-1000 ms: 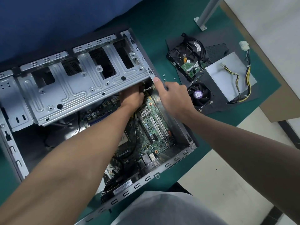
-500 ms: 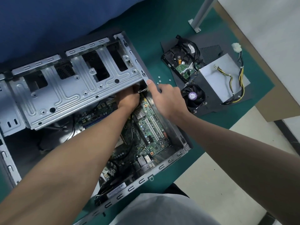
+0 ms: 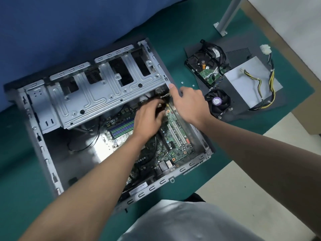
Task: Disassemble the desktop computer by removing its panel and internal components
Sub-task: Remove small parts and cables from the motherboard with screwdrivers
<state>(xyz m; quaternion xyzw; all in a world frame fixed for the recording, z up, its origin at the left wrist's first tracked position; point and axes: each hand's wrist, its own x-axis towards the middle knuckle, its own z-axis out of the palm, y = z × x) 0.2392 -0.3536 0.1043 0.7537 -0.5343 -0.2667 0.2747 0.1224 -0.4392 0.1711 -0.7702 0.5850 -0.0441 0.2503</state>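
A grey shirt [image 3: 182, 223] is filling the bottom edge, cut off by the frame, and both forearms are hiding much of the open computer case [image 3: 45, 153] lying on the green mat [image 3: 173, 32]. Inside it the motherboard [image 3: 175, 136] is sitting flat, partly covered by the left arm. At the board's far edge the left hand [image 3: 149, 119] is gripping with curled fingers a dark cable [image 3: 161, 107], too blurred to name surely. The right hand [image 3: 191, 105] is resting on the case's right wall, forefinger lying straight along the rim; its thumb is hidden, so I cannot tell whether it grips. Beyond, the drive cage [image 3: 104, 91] is spanning the case. Off to the right, a hard drive [image 3: 206, 66], fan [image 3: 218, 101] and power supply [image 3: 250, 80] are lying on a black panel [image 3: 239, 54].
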